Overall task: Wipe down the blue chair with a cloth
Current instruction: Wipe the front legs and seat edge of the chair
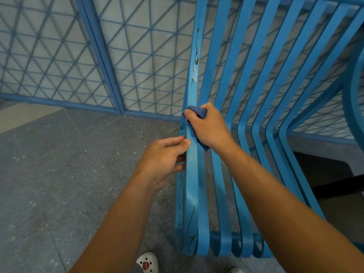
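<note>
The blue chair [244,119] is made of long curved metal slats and fills the right half of the view. Its leftmost slat [192,174] carries brown dried streaks above and below my hands. My right hand [208,127] grips a bunched dark blue cloth [198,112] and presses it against that slat where seat bends into backrest. My left hand [164,160] holds the outer edge of the same slat just below, thumb on its face and fingers curled behind it.
A blue metal fence [110,62] with a diamond grid stands behind the chair over a grey wall. Speckled grey stone floor [59,174] lies to the left. My white shoe [147,263] shows at the bottom edge. A dark object [334,186] sits under the chair at right.
</note>
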Tool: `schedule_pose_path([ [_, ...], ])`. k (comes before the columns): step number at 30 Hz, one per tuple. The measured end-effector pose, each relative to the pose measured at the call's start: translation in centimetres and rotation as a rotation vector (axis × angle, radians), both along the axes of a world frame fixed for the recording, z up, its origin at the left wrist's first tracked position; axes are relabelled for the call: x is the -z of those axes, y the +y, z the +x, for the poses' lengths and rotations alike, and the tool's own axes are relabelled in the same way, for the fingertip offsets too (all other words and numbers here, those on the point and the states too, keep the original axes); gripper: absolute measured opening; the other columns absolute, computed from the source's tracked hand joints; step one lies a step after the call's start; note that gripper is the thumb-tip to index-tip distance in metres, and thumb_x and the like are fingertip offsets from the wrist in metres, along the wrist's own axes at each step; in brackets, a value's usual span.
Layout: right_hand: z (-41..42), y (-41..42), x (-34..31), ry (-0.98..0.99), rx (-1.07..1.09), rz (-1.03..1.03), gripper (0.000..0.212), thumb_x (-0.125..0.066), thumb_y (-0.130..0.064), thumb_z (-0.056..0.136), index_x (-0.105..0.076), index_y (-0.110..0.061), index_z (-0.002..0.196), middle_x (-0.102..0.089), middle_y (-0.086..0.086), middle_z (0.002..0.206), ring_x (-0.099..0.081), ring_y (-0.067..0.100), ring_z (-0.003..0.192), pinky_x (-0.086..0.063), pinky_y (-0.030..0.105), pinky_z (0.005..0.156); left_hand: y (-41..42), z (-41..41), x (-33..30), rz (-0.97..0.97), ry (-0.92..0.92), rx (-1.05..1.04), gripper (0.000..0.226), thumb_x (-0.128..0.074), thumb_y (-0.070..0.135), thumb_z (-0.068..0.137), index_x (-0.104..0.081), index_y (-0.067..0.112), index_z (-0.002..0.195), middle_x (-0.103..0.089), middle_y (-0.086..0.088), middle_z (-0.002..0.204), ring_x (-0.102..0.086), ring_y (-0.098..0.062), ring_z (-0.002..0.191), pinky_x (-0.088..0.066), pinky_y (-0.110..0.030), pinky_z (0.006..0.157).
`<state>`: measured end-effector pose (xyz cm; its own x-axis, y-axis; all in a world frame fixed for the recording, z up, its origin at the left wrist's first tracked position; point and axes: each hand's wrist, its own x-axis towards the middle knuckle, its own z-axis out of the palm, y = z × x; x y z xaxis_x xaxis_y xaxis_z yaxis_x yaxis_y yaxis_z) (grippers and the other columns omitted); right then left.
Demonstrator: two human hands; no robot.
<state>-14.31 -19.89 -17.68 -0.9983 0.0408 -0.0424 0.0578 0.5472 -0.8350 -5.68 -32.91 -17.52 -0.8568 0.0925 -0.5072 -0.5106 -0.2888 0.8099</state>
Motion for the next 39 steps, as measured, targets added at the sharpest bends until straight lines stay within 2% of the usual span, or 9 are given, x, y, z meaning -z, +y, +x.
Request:
schedule_pose_path([
  [4,-4.6,-0.6,-1.1,0.018,-0.024,-0.018,0.024,-0.067,-0.036,0.089,-0.067,-0.018,0.073,-0.049,-0.010,0.040,-0.048,0.004,0.038,-0.036,0.019,0.042,-0.2,0.1,-0.4,0.016,-0.021,0.007,0.025,-0.065,0.014,0.097,-0.071,0.008,0.120,-0.078,-0.008,0.104,-0.075,-0.018,0.089,-0.063,-0.033,0.076],
  [8,-7.1,-1.1,-0.8,0.034,0.042,0.047,0.047,-0.062,-0.058,0.089,-0.068,-0.017,0.112,-0.044,-0.010,0.064,-0.047,0.007,0.054,-0.033,0.021,0.047,-0.5,0.1,-0.9,0.034,-0.037,0.030,0.024,-0.063,0.011,0.098,-0.069,0.005,0.120,-0.077,-0.010,0.105,-0.075,-0.019,0.091,-0.063,-0.032,0.074],
  [10,-6.2,-1.0,-1.0,0.035,0.047,0.044,0.041,-0.060,-0.054,0.094,-0.062,-0.017,0.111,-0.048,-0.009,0.074,-0.053,0.006,0.059,-0.035,0.017,0.045,-0.7,0.0,-0.9,0.030,-0.045,0.037,0.025,-0.062,0.010,0.098,-0.068,0.003,0.121,-0.077,-0.012,0.106,-0.076,-0.022,0.093,-0.063,-0.033,0.074],
  [12,-4.3,-1.1,-1.4,0.054,0.034,-0.002,0.023,-0.059,-0.043,0.100,-0.050,-0.022,0.097,-0.050,-0.009,0.080,-0.056,0.006,0.059,-0.037,0.016,0.044,-0.9,0.0,-0.9,0.022,-0.053,0.032,0.025,-0.059,0.011,0.100,-0.067,0.000,0.121,-0.077,-0.014,0.105,-0.076,-0.024,0.092,-0.063,-0.033,0.074],
  [15,-0.4,-0.9,-1.2,0.053,0.049,-0.025,0.027,-0.060,-0.039,0.099,-0.038,-0.023,0.096,-0.057,-0.004,0.081,-0.058,0.004,0.058,-0.041,0.021,0.051,-1.0,0.0,-1.0,0.025,-0.063,0.021,0.026,-0.053,0.023,0.104,-0.065,0.005,0.119,-0.078,-0.013,0.101,-0.076,-0.025,0.092,-0.063,-0.034,0.074],
  [19,6.8,-0.3,-0.7,0.043,0.011,-0.020,0.027,-0.063,-0.031,0.098,-0.039,-0.018,0.096,-0.050,-0.006,0.075,-0.053,-0.011,0.057,-0.038,0.009,0.051,-0.9,-0.1,-1.2,0.001,-0.058,-0.031,0.035,-0.045,0.040,0.106,-0.062,0.012,0.118,-0.078,-0.014,0.100,-0.076,-0.026,0.092,-0.062,-0.038,0.080],
  [24,15.3,0.7,-0.6,-0.068,-0.068,-0.157,0.022,-0.061,-0.035,0.099,-0.042,-0.026,0.095,-0.053,-0.007,0.071,-0.051,0.003,0.054,-0.044,0.023,0.048,-0.6,0.2,-1.2,-0.020,-0.053,-0.064,0.045,-0.042,0.047,0.106,-0.062,0.011,0.124,-0.078,-0.012,0.099,-0.077,-0.025,0.091,-0.061,-0.041,0.083],
  [27,17.4,0.6,-0.8,-0.085,-0.060,-0.210,0.021,-0.061,-0.031,0.099,-0.043,-0.024,0.092,-0.054,-0.019,0.067,-0.049,0.000,0.051,-0.039,0.014,0.047,-0.5,0.2,-1.3,-0.018,-0.049,-0.075,0.046,-0.042,0.047,0.106,-0.062,0.009,0.122,-0.078,-0.011,0.097,-0.077,-0.024,0.089,-0.061,-0.041,0.081],
  [39,1.2,-0.6,-0.1,0.032,0.080,-0.120,0.023,-0.063,-0.035,0.097,-0.046,-0.020,0.091,-0.054,-0.006,0.074,-0.054,0.008,0.064,-0.039,0.018,0.053,-0.1,0.3,-1.5,-0.039,-0.003,-0.033,0.032,-0.046,0.036,0.106,-0.065,0.012,0.116,-0.078,-0.011,0.098,-0.076,-0.022,0.089,-0.062,-0.035,0.077],
])
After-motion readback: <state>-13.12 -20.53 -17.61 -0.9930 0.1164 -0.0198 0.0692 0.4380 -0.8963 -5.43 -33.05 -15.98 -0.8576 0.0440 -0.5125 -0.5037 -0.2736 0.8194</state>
